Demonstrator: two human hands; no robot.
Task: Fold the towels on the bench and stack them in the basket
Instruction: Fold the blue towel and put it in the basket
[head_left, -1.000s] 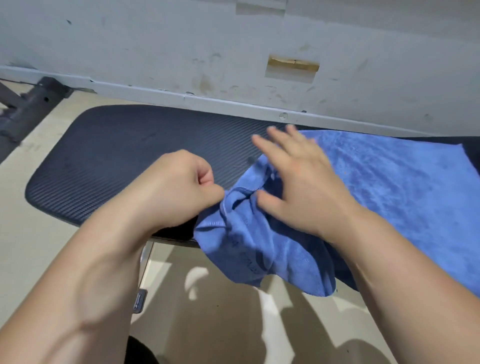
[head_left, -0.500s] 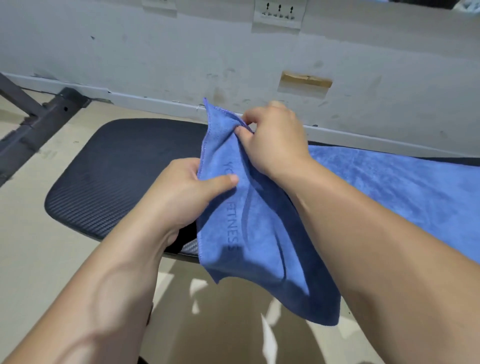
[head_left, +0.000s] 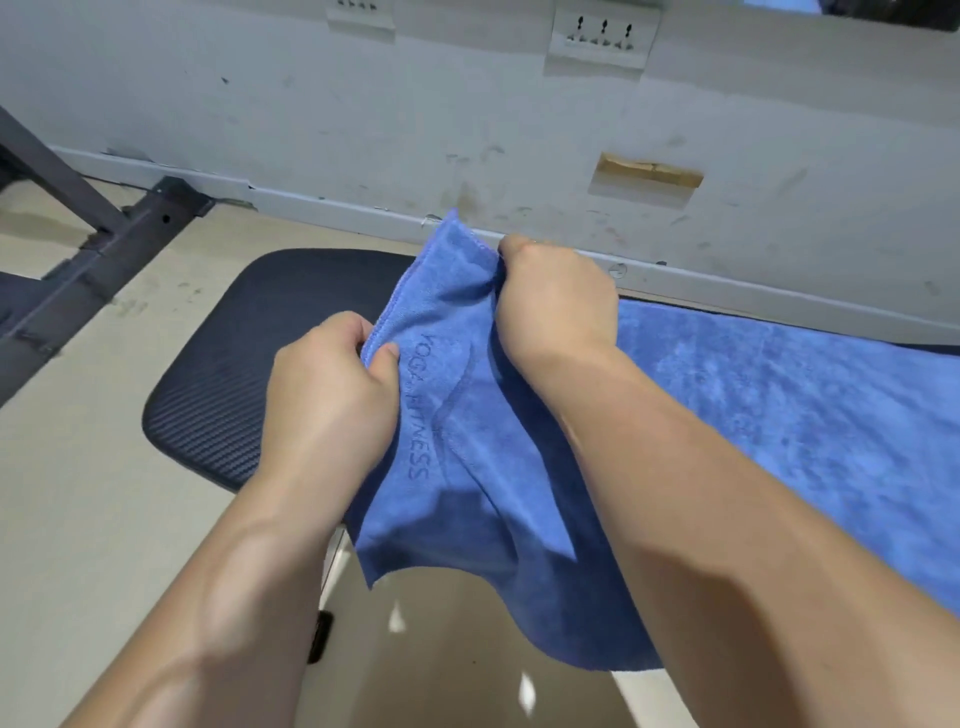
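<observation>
the left hand and right hand each pinch the blue towel, lifting 1 end above the left end of the bench, so folding has barely started and no basket shows.

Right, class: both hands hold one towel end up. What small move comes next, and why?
Probably carry that end right, over the towel, to halve it: the left hand and right hand pinch its raised edge, and the rest lies spread along the bench.
</observation>
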